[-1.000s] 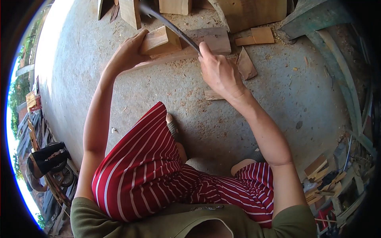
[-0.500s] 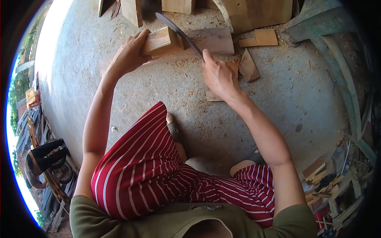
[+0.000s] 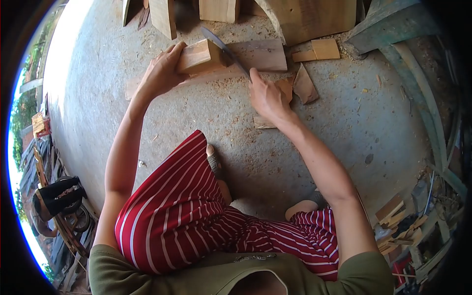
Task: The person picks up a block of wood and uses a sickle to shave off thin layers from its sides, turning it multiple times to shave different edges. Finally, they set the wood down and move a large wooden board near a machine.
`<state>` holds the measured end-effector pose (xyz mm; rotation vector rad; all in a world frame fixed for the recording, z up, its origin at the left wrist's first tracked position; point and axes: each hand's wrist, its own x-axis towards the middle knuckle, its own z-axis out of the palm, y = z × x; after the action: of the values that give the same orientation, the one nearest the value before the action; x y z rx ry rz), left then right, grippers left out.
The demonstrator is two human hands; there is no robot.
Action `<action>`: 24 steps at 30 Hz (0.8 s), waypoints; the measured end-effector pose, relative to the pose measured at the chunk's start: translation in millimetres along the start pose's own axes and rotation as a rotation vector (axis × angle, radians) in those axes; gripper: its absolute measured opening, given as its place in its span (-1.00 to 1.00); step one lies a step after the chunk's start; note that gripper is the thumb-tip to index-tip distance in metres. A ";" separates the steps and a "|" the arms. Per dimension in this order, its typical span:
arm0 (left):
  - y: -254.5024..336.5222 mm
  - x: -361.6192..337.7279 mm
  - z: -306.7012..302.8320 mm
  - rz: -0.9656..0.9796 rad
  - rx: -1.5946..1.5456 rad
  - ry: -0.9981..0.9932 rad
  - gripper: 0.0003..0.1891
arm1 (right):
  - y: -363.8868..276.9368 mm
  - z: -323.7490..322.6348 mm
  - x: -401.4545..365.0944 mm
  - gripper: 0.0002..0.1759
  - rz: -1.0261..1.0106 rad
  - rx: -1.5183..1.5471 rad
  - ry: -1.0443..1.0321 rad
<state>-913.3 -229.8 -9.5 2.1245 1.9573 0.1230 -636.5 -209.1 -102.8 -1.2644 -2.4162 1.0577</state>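
Note:
My left hand (image 3: 162, 73) is closed around the left end of a squared wooden block (image 3: 197, 57), which lies tilted over a long flat plank (image 3: 263, 54) on the floor. My right hand (image 3: 270, 97) grips a machete (image 3: 227, 50), its handle hidden inside the fist. The dark, slightly curved blade slants up and to the left, passing close by the block's right end. Small wood pieces, among them a rough brown offcut (image 3: 305, 84), lie just right of the right hand.
Large boards (image 3: 314, 19) and a wood block (image 3: 220, 10) stand at the far side. Chips are scattered over the concrete floor (image 3: 339, 128). Green curved metalwork (image 3: 418, 88) rises at right, above a scrap wood pile (image 3: 400, 221). Planks and a wheel (image 3: 78, 216) stand at left.
The machete has come down a little, its tip now nearer the block's end. My left hand keeps its hold on the block. The whole view has shifted slightly.

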 end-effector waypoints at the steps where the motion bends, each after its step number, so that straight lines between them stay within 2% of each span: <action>1: 3.0 -0.3 -1.4 -0.014 0.009 -0.001 -0.26 | 1.2 -2.1 2.1 -0.66 -0.004 -0.002 0.010; 3: 0.2 -8.8 6.9 -0.020 -0.023 0.005 -0.27 | -4.1 -6.5 -10.3 -0.79 0.024 0.097 0.003; 7: 1.7 -12.3 6.5 -0.008 0.000 0.026 -0.26 | -43.1 -42.1 -15.0 -0.80 -0.030 0.151 0.064; 13: 6.9 -3.9 0.3 -0.050 0.041 0.020 -0.29 | 5.5 3.6 -6.2 -0.75 0.010 -0.055 0.010; 15: 6.9 -4.8 -0.7 -0.042 0.006 -0.020 -0.30 | 8.4 10.1 -12.8 -0.78 0.015 -0.008 0.003; 16: 5.9 -2.3 -3.0 -0.060 0.047 -0.094 -0.22 | 7.4 11.0 -14.4 -0.76 0.036 0.027 0.006; 17: 8.7 -3.3 -3.1 -0.060 0.055 -0.088 -0.22 | 6.9 9.7 -11.6 -0.75 0.052 0.061 0.019; 18: 15.5 -4.4 -2.7 -0.114 0.068 -0.090 -0.13 | 9.3 8.0 -8.3 -0.75 0.045 0.063 0.028; 19: 22.1 -4.1 -1.7 -0.167 0.078 -0.094 -0.04 | 13.1 5.6 -6.0 -0.75 0.049 0.091 0.005; 20: 27.9 -1.9 -0.1 -0.271 0.003 -0.172 0.15 | 16.0 5.4 -4.6 -0.74 0.056 0.118 -0.022; 21: 33.3 -4.5 9.7 -0.285 -0.139 -0.097 0.21 | 13.2 1.6 -3.7 -0.74 0.057 0.118 -0.021; 23: 40.4 -9.1 24.9 -0.263 -0.301 0.023 0.25 | 11.5 -9.3 -5.1 -0.75 0.005 -0.015 0.132; 24: 48.1 -9.6 26.0 -0.265 -0.307 0.027 0.25 | 6.9 -14.9 -5.6 -0.75 0.003 -0.022 0.129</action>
<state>-861.6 -245.8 -22.1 1.6676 2.0608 0.3772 -621.5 -203.5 -96.1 -1.3014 -2.3365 0.9222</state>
